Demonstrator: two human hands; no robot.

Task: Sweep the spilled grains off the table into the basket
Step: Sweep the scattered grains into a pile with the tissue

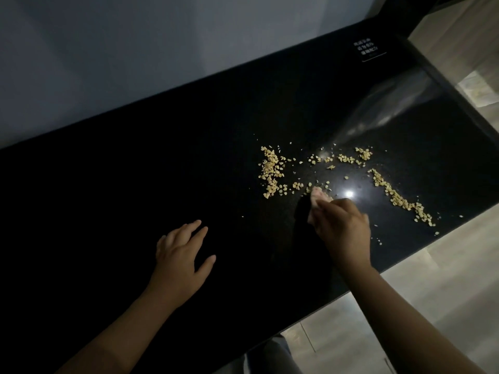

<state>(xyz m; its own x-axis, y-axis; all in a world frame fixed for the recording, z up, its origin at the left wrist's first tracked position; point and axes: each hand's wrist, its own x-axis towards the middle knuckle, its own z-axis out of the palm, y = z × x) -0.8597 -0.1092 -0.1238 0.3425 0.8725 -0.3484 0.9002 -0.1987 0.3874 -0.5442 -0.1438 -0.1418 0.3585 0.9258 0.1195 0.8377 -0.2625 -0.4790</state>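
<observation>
Pale yellow grains lie scattered on the black glossy table [162, 171]. One dense patch of grains [271, 171] is at the centre right, a thin row [343, 158] lies beyond it, and a long trail [399, 198] runs toward the table's right edge. My right hand [343, 228] is curled around a small pale pink object [316, 194], which touches the table among the grains. What the object is I cannot tell. My left hand [181, 255] rests flat on the table, fingers spread, away from the grains. No basket is clearly in view.
A white printed label [367, 48] sits at the table's far right corner. A bright light reflection [349, 194] shines just past my right hand. Light tiled floor [432, 292] lies beyond the table's near right edge. A pale blurred shape [478, 89] is on the floor at far right.
</observation>
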